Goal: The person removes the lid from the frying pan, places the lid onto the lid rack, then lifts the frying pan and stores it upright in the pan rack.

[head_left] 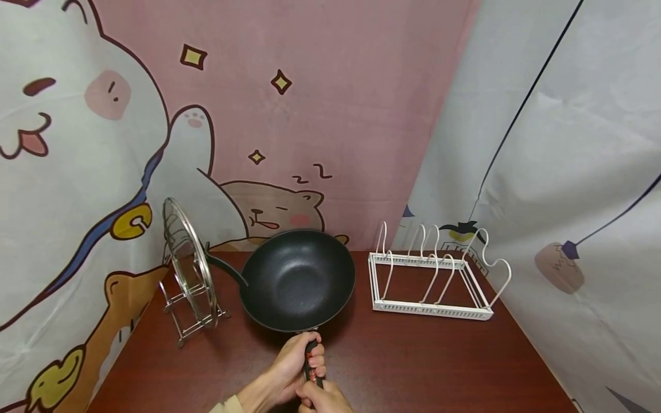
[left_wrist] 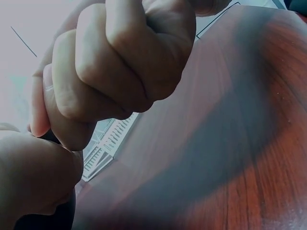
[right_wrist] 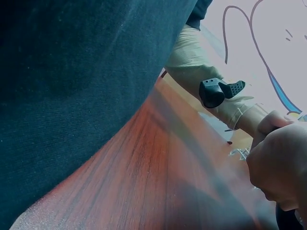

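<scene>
Wok (head_left: 298, 280), black and deep, sits lifted or resting just over the middle of the bench (head_left: 423, 361), held by its handle (head_left: 311, 361) at the near edge. Both hands have a clenched grip on that handle: the left hand (head_left: 296, 364) wraps it higher up, close to the pan, and the right hand (head_left: 322, 398) closes round the end below, touching the left. The left wrist view shows the fingers (left_wrist: 103, 62) curled tight.

Judging from this, the main risk is weight far out from the grip: a heavy bowl on a short handle could tip or twist if either hand slackens. Swinging left, the rim could strike the glass lid (head_left: 188, 258) standing upright in its wire stand (head_left: 193, 321), which looks light enough to topple. A dark handle (head_left: 224, 268), whose owner I cannot tell, lies just beside the rim there. Swinging right, the pan could catch the white rack (head_left: 431, 281), near but apart.

Count: one wok, one lid, one wire stand, one white rack, two hands.
</scene>
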### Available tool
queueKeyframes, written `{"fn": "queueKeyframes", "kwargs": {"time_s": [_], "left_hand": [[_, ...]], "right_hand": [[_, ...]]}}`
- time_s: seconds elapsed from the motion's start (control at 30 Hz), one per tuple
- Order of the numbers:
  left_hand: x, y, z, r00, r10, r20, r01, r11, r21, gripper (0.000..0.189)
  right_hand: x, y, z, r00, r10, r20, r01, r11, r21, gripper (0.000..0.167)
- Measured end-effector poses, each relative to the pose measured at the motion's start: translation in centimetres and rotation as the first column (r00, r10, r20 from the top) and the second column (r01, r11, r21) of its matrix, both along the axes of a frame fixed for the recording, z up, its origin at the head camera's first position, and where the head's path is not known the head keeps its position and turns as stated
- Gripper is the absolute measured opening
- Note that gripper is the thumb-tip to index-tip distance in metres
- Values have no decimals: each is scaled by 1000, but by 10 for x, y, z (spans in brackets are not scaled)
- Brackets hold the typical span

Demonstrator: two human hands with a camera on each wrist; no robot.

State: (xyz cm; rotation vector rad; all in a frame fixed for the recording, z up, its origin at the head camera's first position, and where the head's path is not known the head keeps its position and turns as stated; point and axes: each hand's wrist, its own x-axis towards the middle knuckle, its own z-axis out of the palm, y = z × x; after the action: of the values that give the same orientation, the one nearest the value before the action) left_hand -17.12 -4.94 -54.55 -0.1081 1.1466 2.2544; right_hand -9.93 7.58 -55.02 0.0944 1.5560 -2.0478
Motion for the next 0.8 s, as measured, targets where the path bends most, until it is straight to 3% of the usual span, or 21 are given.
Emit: {"fn": "queueKeyframes", "kwargs": {"time_s": [0.27, 0.53, 0.8], "left_hand": [[0, 6, 5, 1000, -5, -8, 5, 1000, 8, 10], [0, 9, 6, 1000, -10, -1, 10, 999, 38, 9], [-1, 13, 9, 1000, -23, 8, 22, 998, 58, 11]], "right_hand": [[1, 3, 1, 999, -33, -36, 33, 999, 7, 30], [4, 6, 6, 996, -67, -50, 72, 993, 89, 30], [3, 9, 8, 994, -78, -72, 83, 993, 78, 33]]}}
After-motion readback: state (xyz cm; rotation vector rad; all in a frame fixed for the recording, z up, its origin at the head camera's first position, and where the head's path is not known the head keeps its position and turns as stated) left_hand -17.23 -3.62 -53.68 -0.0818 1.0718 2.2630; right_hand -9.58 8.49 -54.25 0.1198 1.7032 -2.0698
